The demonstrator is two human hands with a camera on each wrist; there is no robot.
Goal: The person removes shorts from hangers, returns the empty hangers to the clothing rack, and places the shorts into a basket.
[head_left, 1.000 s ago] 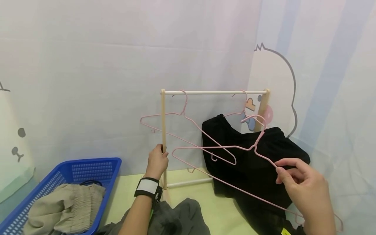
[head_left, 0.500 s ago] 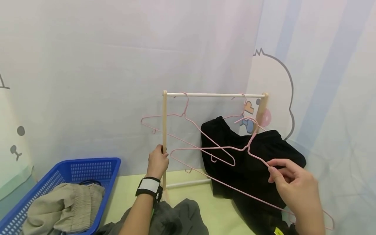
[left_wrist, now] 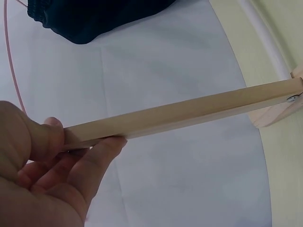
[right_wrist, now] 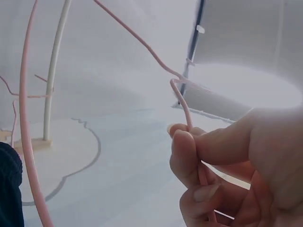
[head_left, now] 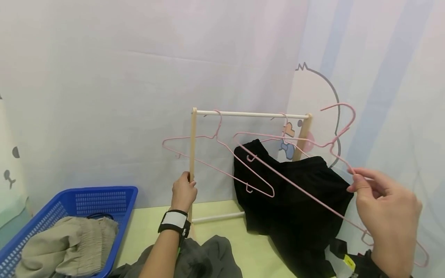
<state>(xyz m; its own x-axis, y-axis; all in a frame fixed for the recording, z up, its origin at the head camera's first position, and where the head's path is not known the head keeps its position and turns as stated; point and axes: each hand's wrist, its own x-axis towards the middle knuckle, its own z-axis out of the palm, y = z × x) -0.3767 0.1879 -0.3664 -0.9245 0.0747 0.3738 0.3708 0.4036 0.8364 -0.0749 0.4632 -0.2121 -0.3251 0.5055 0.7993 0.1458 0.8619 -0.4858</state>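
Note:
A small wooden clothes rack [head_left: 192, 146] with a white top rail [head_left: 250, 114] stands on the table. My left hand [head_left: 183, 190] grips its left post [left_wrist: 189, 113]. One empty pink wire hanger [head_left: 215, 152] hangs on the rail at the left. A black garment [head_left: 295, 200] hangs from another pink hanger at the right. My right hand [head_left: 382, 208] pinches the shoulder of a third pink wire hanger [head_left: 313, 144], held in the air in front of the rack with its hook [head_left: 344, 114] up by the right post. In the right wrist view the fingers [right_wrist: 187, 156] pinch the pink wire [right_wrist: 182, 101].
A blue plastic basket [head_left: 104, 197] with beige cloth [head_left: 66, 239] in it sits at the lower left. Grey cloth [head_left: 205, 258] lies in front of the rack. A pale curtain with cartoon figures backs the scene. A black item with a yellow label [head_left: 347, 260] lies at lower right.
My right hand has lifted the loose pink hanger up and to the right, so its hook now rises above the rail's right end. My left hand keeps its grip on the post.

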